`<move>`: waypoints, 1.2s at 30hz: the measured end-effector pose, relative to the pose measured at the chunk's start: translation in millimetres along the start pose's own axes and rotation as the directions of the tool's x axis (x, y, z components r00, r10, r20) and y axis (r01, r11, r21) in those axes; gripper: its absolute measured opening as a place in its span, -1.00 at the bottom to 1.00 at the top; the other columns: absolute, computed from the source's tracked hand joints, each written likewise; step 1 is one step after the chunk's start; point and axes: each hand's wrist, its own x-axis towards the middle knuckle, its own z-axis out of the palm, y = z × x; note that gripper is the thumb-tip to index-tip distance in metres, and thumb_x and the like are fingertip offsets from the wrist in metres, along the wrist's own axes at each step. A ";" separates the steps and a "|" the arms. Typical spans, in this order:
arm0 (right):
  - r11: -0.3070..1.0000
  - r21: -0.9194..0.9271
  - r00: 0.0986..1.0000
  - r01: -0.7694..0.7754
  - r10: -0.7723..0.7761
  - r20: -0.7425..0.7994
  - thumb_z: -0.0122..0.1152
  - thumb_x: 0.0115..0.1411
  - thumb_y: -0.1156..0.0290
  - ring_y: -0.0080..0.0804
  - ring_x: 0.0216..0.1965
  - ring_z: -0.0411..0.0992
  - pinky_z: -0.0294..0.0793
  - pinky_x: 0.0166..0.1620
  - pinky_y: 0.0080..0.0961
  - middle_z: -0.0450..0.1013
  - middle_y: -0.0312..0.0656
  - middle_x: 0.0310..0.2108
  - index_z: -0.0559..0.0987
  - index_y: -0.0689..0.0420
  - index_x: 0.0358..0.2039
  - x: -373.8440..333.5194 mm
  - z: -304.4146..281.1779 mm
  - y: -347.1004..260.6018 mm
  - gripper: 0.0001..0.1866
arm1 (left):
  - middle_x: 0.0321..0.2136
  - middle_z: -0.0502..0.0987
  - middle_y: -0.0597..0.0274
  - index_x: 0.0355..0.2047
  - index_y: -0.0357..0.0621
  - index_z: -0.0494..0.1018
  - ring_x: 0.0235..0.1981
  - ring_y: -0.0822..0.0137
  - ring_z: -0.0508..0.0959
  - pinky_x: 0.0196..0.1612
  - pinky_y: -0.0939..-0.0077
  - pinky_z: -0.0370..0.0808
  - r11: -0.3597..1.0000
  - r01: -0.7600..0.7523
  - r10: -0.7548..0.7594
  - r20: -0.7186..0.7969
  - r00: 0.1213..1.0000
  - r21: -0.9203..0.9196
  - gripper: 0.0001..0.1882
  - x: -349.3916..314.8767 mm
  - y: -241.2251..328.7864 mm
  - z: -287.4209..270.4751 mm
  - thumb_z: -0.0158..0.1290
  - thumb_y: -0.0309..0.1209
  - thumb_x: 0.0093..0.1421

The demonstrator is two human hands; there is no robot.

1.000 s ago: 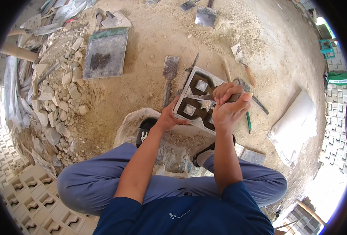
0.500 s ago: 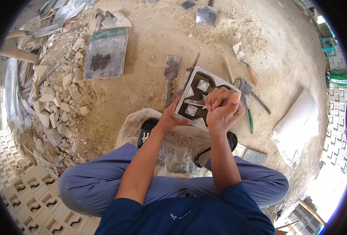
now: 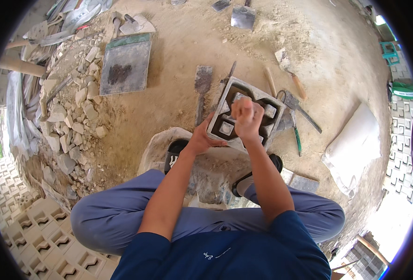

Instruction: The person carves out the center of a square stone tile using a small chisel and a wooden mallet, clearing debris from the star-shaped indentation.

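A grey rectangular block-shaped frame (image 3: 250,88) with dark hollows and pale square studs is tilted in front of me, above the ground between my feet. Its near left corner is held by my left hand (image 3: 201,138), fingers against its side and underneath. Over the middle of the frame my right hand (image 3: 247,119) is closed in a fist, thumb on top. What the fist grips is hidden beneath it. Just left of the frame lies a flat scraper-like tool (image 3: 203,84) with a dusty blade. A thin dark pointed tool (image 3: 233,69) juts out behind the frame.
Broken rubble (image 3: 83,100) is heaped at left beside a flat grey board (image 3: 131,63). To the right lie a green-handled tool (image 3: 297,140), a wooden-handled trowel (image 3: 298,86) and a white sack (image 3: 355,147). A shovel blade (image 3: 242,17) lies at the far side. Patterned blocks (image 3: 52,238) stand lower left.
My right fist has moved left and slightly nearer, with the wrist turned more upright. More of the frame's right side shows now. The left hand keeps its hold.
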 end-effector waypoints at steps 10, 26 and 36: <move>0.989 -0.129 0.984 -0.068 0.088 0.154 -0.04 0.43 -0.02 -0.67 -0.63 0.07 0.03 -0.57 -0.52 0.15 -0.44 -0.73 0.26 0.18 -0.71 4.9 2.8 -7.3 -0.35 | 0.10 0.50 0.15 0.39 -0.23 0.07 0.06 0.41 0.46 0.15 0.44 0.42 0.995 0.041 -0.042 -0.002 0.999 -0.092 0.24 -3.7 -4.9 -6.0 0.57 -0.33 -0.26; 0.963 -0.268 0.916 0.033 0.078 0.392 0.04 0.36 -0.07 -0.54 -0.69 0.07 0.09 -0.61 -0.45 0.13 -0.19 -0.76 0.33 0.23 -0.69 -4.1 3.0 -22.3 -0.35 | 0.09 0.51 0.16 0.37 -0.16 0.13 0.08 0.39 0.46 0.18 0.42 0.39 0.989 -0.048 0.052 -0.025 0.998 0.139 0.22 -17.2 13.5 1.8 0.58 -0.29 -0.28; 0.981 -0.061 0.983 0.182 -0.181 0.025 -0.16 0.47 -0.05 -0.56 -0.74 0.07 0.03 -0.65 -0.49 0.14 -0.33 -0.77 0.28 0.14 -0.66 -1.2 -1.6 -18.7 -0.37 | 0.18 0.45 0.07 0.38 -0.20 0.10 0.19 0.31 0.43 0.22 0.42 0.35 0.976 -0.061 0.072 -0.047 0.996 0.211 0.26 -7.6 -4.9 -5.8 0.59 -0.27 -0.30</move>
